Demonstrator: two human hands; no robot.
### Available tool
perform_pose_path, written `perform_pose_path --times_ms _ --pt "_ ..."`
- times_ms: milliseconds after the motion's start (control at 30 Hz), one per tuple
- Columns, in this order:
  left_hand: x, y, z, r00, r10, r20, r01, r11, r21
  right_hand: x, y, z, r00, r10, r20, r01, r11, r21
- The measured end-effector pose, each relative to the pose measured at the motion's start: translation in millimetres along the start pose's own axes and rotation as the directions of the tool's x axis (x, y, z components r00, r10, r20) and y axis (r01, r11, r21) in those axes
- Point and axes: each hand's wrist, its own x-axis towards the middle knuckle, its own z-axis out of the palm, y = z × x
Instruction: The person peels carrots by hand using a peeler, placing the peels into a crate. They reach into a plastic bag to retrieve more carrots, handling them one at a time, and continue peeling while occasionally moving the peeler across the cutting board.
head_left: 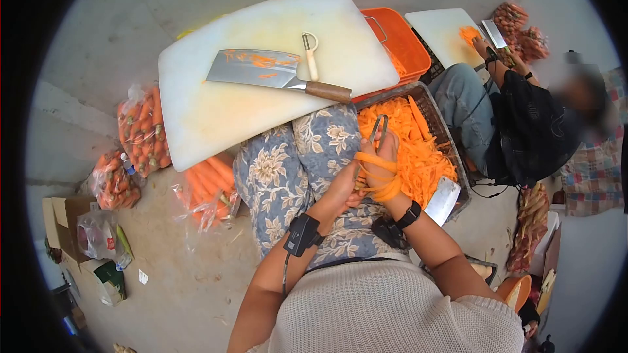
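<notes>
My right hand is closed around a metal peeler, whose looped head sticks up past the fingers. Long orange peel strips drape over that hand and wrist. Just beside it, my left hand is wrapped round a carrot, mostly hidden by the fingers. Both hands are over my lap, at the edge of a dark crate heaped with carrot peelings. A cleaver blade rests at the crate's near side.
A white cutting board bears a cleaver and another peeler. Behind the crate stands an orange bin. Bagged carrots lie on the floor at left. To the right, a co-worker works at another board.
</notes>
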Motion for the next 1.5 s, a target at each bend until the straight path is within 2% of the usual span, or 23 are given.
perform_pose_path --times_ms 133,200,233,367,467,533,667,767,833,867,900,933,967,1000,1033,1100,1133,1200,1233,1300,1367,1433,1500 --pt "1.1 3.0 -3.0 0.998 -0.003 0.064 0.004 1.0 -0.002 6.9 3.7 4.0 0.994 0.105 0.021 -0.105 0.994 0.03" --pt "-3.2 5.6 -0.8 0.995 0.002 0.103 -0.001 1.0 -0.014 17.6 20.3 6.3 0.967 0.254 0.017 -0.254 0.965 0.068" --pt "-5.7 6.3 1.4 0.996 -0.01 0.093 0.009 1.0 0.009 24.0 26.8 5.2 0.967 0.256 0.021 -0.256 0.964 0.065" --pt "-7.9 8.2 4.6 0.996 -0.037 0.075 0.036 0.999 0.008 40.1 39.1 4.7 0.945 0.32 -0.064 -0.324 0.943 -0.075" --pt "-3.9 7.4 -0.5 0.993 -0.043 0.111 0.044 0.999 -0.002 47.9 50.4 6.0 0.897 0.437 -0.063 -0.437 0.899 0.018" --pt "-3.7 8.8 -0.5 0.992 -0.055 0.11 0.056 0.998 -0.01 55.7 80.5 6.8 0.852 0.522 0.039 -0.522 0.853 -0.006" --pt "-2.3 9.0 -3.6 0.989 -0.086 0.124 0.091 0.995 -0.031 61.4 99.5 10.3 0.872 0.49 -0.006 -0.49 0.872 0.012" --pt "-2.7 9.7 -4.4 0.984 -0.093 0.149 0.096 0.995 -0.015 70.1 123.1 8.3 0.893 0.44 -0.093 -0.447 0.891 -0.083" --pt "-6.8 10.5 -3.1 0.981 -0.056 0.187 0.055 0.998 0.009 77.0 112.0 -1.1 0.757 0.653 -0.016 -0.631 0.737 0.241" --pt "-8.1 10.3 -1.9 0.974 -0.022 0.227 0.016 0.999 0.03 70.2 149.7 -1.5 0.909 0.417 0.016 -0.414 0.906 -0.089" --pt "-7.7 10.3 -1.0 0.973 -0.022 0.23 0.014 0.999 0.034 71.2 136.9 -4.6 0.91 0.414 0.012 -0.412 0.907 -0.087" --pt "-7.6 10.1 -0.6 0.977 -0.026 0.21 0.025 1.0 0.006 71.0 108.4 -9.1 0.784 0.62 -0.032 -0.607 0.776 0.174" --pt "-7.5 9.9 -0.7 0.982 -0.028 0.188 0.034 0.999 -0.026 69.4 91.7 -11.5 0.61 0.792 -0.009 -0.715 0.555 0.425" --pt "-7.0 9.8 -1.2 0.982 -0.026 0.186 0.031 0.999 -0.027 66.7 99.5 -14.3 0.631 0.775 0.045 -0.742 0.585 0.327" --pt "-6.5 9.3 -1.9 0.982 -0.004 0.189 0.016 0.998 -0.058 63.7 82.2 -14.5 0.629 0.776 0.047 -0.743 0.583 0.328" --pt "-5.7 7.9 -2.1 0.981 0.01 0.193 0.007 0.996 -0.084 53.0 45.5 -14.1 0.732 0.681 0.021 -0.604 0.634 0.483" --pt "-5.6 7.8 -1.9 0.982 0.004 0.189 0.012 0.997 -0.081 44.9 35.3 -15.0 0.73 0.683 0.016 -0.603 0.633 0.486" --pt "-5.0 7.4 -2.2 0.982 -0.002 0.187 0.016 0.997 -0.073 27.6 20.7 -15.6 0.85 0.521 0.076 -0.499 0.752 0.431" --pt "-4.4 7.1 -3.1 0.982 -0.019 0.19 0.037 0.995 -0.092 20.5 18.5 -14.0 0.852 0.519 0.072 -0.495 0.753 0.434" --pt "-3.6 6.6 -3.4 0.981 -0.032 0.193 0.054 0.992 -0.11 6.8 15.1 -8.8 0.988 0.155 -0.002 -0.154 0.986 0.069" --pt "-3.1 6.2 -2.6 0.988 -0.039 0.152 0.052 0.995 -0.083 2.4 -11.9 -6.9 0.982 0.184 0.032 -0.187 0.97 0.153" --pt "-1.1 4.2 -4.6 0.99 -0.028 0.142 0.039 0.996 -0.08 -0.4 -8.6 -0.5 1.0 0.016 -0.003 -0.016 1.0 -0.023" --pt "-1.8 4.2 -4.6 0.991 -0.016 0.13 0.027 0.996 -0.082 1.0 -3.9 -0.2 0.999 0.035 0.006 -0.035 0.999 0.0"
